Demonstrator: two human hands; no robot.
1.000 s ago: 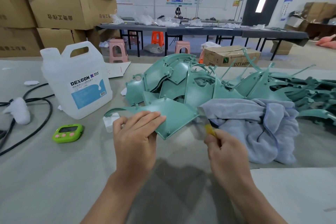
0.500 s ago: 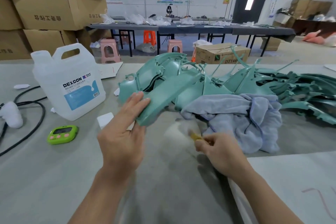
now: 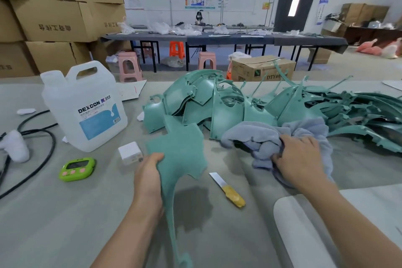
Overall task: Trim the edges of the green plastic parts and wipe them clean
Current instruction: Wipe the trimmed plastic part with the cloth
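— Where is the green plastic part (image 3: 182, 148)?
— The left hand (image 3: 148, 176) grips its left edge, long tail pointing toward the person. To its right, the right hand (image 3: 301, 159) clutches the grey-blue towel (image 3: 256, 135); the yellow-handled knife (image 3: 227, 190) lies between.

A green timer (image 3: 77, 168) lies flat. Just right of it sits a white plug block (image 3: 130, 153). Left of it curls a black cable (image 3: 52, 143). Stacked cardboard boxes (image 3: 54, 26) stand well behind it.
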